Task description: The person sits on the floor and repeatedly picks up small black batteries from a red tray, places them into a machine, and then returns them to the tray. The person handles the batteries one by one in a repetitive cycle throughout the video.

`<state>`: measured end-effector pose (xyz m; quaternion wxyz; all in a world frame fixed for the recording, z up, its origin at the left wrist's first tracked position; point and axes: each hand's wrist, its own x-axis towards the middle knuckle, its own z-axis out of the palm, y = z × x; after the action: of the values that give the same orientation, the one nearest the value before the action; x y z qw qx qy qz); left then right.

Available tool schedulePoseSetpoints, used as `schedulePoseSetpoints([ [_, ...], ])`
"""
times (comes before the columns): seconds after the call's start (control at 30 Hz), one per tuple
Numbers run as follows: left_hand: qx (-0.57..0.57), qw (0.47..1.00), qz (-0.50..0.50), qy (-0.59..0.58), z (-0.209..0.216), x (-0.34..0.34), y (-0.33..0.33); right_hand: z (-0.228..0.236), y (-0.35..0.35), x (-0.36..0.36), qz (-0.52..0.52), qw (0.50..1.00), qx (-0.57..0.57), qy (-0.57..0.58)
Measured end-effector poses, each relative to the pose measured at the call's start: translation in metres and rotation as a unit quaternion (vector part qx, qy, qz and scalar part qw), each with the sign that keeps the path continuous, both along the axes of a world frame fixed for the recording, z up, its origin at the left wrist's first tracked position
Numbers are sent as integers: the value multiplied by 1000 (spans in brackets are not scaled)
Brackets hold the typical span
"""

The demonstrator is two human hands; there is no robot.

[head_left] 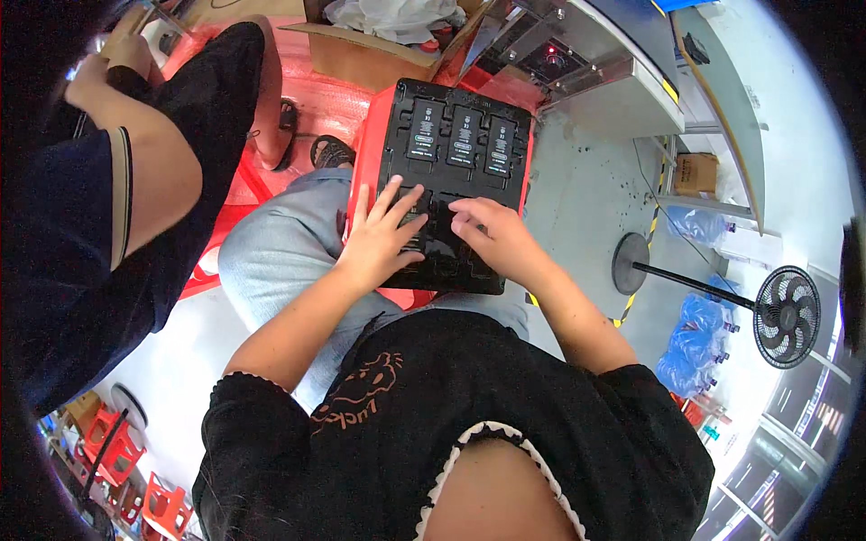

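Observation:
On my lap lies a black moulded plastic tray (519, 115) with rectangular pockets. Three flat black rectangular packs with pale printing, such as this black pack (465, 137), sit in its far row. Spread fingers of my left hand (379, 234) rest over the near-left pocket, partly covering a printed pack (412, 236) there. My right hand (494, 236) is over the near-middle and near-right pockets, its fingers bent and close together above the glossy black surface. Whatever is under those fingertips is hidden.
Red material (368, 149) shows beneath the tray. A cardboard box (361, 56) with plastic bags stands beyond it, beside a metal machine (577, 68). Another person's arm (158, 171) is close on the left. A black fan (787, 316) and blue bags (699, 329) are at right.

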<state>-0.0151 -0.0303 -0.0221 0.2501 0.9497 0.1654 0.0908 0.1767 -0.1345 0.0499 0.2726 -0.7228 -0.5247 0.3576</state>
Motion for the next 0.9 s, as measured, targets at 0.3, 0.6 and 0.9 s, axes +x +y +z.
schedulePoseSetpoints([
  [0.3,79,987,-138,-19,-12,-18,24,44,2,32,-14,991,132,-19],
  [0.6,44,973,-39,-224,99,51,66,185,133,270,-358,826,279,-335],
  [0.9,279,907,46,-311,192,194,248,156,200,358,-329,901,-103,-265],
])
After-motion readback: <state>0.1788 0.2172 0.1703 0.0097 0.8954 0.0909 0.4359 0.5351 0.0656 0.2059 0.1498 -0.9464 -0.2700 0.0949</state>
